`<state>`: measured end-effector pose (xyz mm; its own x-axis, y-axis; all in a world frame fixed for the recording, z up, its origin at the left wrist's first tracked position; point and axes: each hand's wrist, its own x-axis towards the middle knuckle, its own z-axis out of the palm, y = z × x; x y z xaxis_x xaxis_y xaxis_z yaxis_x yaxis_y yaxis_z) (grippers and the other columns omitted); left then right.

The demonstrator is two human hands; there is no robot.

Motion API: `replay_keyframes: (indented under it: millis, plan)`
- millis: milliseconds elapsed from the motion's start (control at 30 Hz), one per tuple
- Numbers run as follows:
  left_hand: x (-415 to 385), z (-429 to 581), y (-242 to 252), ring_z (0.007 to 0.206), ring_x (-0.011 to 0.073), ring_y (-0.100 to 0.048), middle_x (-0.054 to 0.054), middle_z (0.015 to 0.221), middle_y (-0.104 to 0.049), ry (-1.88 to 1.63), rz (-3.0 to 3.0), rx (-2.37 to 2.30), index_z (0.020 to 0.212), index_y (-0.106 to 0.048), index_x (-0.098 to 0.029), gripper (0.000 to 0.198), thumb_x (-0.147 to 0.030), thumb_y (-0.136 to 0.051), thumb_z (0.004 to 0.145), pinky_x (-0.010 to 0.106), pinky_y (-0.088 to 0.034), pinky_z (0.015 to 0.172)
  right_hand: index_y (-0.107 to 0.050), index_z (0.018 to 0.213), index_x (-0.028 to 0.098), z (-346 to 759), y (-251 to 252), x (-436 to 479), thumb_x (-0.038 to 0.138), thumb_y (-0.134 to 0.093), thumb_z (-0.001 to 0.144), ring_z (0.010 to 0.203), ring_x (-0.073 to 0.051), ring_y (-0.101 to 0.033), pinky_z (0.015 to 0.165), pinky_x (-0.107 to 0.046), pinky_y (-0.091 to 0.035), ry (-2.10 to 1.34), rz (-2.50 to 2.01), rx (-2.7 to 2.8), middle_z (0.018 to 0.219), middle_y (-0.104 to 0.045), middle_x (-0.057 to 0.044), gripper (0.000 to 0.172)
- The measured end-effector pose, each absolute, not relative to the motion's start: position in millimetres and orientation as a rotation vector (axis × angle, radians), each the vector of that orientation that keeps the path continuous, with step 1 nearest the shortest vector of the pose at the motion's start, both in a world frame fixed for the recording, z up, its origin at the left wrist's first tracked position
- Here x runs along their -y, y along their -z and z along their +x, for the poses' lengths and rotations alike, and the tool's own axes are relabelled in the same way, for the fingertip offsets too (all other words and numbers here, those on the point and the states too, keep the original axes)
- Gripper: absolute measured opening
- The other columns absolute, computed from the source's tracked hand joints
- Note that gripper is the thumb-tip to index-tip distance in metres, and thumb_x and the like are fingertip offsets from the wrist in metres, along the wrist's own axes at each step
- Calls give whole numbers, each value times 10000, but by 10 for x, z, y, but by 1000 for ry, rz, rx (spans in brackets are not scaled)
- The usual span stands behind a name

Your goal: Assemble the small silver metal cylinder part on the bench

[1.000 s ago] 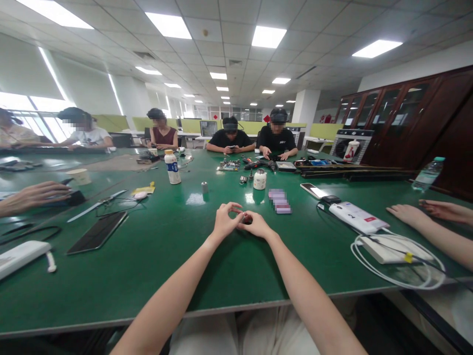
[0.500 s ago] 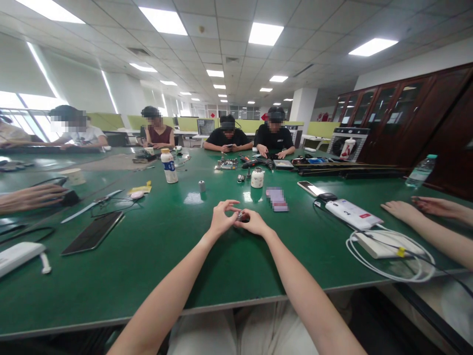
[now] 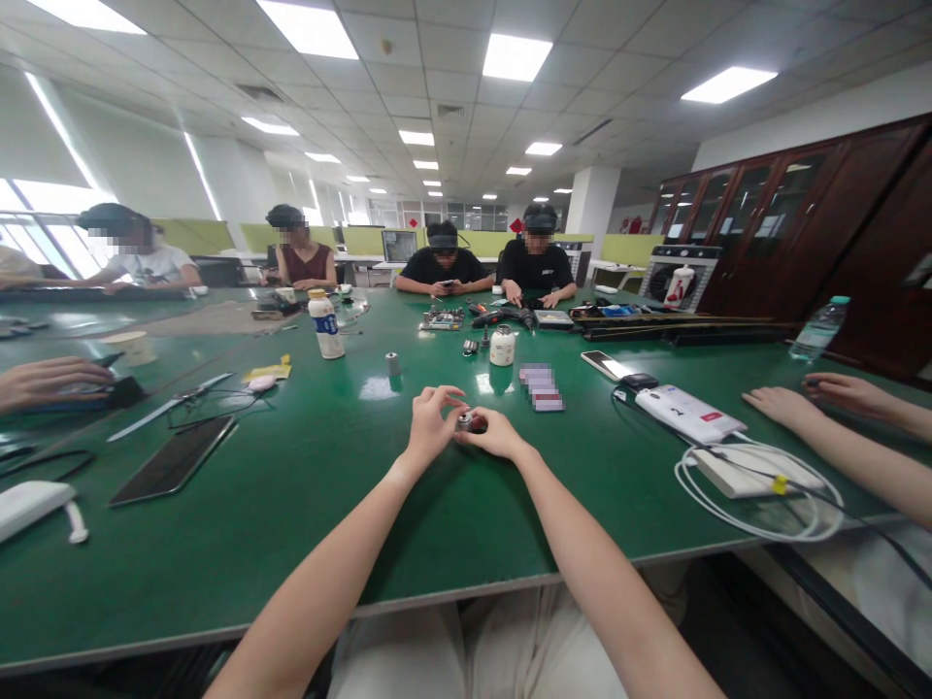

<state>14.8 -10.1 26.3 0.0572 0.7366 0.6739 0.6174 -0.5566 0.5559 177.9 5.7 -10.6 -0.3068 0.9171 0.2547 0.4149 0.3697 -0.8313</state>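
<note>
As the green table (image 3: 306,553) spreads below, the left hand (image 3: 428,427) and right hand (image 3: 499,434) meet above it.
Beyond stand a white jar (image 3: 502,347) and a grey cylinder (image 3: 393,364); between the hands is a small metal piece (image 3: 464,420), partly hidden, pinched by the right hand; whether the arched left hand also grips it, I cannot tell.

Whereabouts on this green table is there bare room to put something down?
One patch lies between the dark-screened device and your left forearm; another between your right forearm and the labelled white device. It's crowded across the table around the drill and circuit board, and rightward among white cables.
</note>
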Motion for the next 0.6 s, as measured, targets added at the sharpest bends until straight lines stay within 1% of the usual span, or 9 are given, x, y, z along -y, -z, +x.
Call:
replay_keyframes:
  millis: [100, 167, 300, 367, 500, 600]
  plan:
    - [79, 107, -259, 1014, 260, -624, 33, 866, -772, -1623, 2121, -1528, 984, -632, -239, 164, -227, -682, 829, 439, -401, 974, -668, 913, 196, 1780, 93, -46, 452, -831, 644, 800, -183, -648, 758, -306, -496, -839, -1173, 1882, 844, -697, -16, 406]
    - [41, 41, -214, 1036, 272, -614, 34, 877, -779, -1576, 2094, -1616, 997, -628, -240, 182, -233, -690, 826, 444, -402, 968, -673, 917, 194, 1781, 90, -42, 453, -829, 648, 803, -185, -651, 764, -309, -499, -831, -1179, 1886, 847, -700, -19, 405]
    - [-54, -124, -46, 1066, 306, -614, 24, 838, -785, -1199, 2077, -1740, 1009, -643, -248, 265, -221, -740, 763, 457, -421, 939, -680, 941, 193, 1782, 107, -54, 447, -826, 664, 824, -188, -661, 783, -314, -505, -834, -1180, 1891, 876, -711, -26, 403]
    - [-91, -188, 27, 1071, 305, -627, 32, 856, -789, -1096, 2030, -1755, 1021, -646, -244, 263, -248, -733, 773, 450, -435, 932, -684, 941, 194, 1782, 118, -64, 457, -829, 662, 842, -192, -664, 797, -320, -508, -826, -1190, 1897, 895, -715, -31, 409]
    - [-124, -239, 74, 1101, 305, -637, 39, 912, -793, -1094, 1993, -1785, 1060, -644, -252, 294, -255, -726, 778, 459, -442, 945, -686, 944, 196, 1785, 118, -68, 474, -828, 664, 850, -194, -664, 804, -325, -510, -815, -1201, 1909, 903, -715, -34, 419]
    - [-111, -205, 37, 1086, 305, -650, 31, 871, -791, -1190, 1982, -1769, 1032, -653, -261, 269, -242, -726, 773, 459, -447, 945, -685, 945, 198, 1786, 103, -55, 464, -826, 669, 850, -193, -665, 804, -322, -511, -815, -1194, 1909, 904, -715, -32, 409]
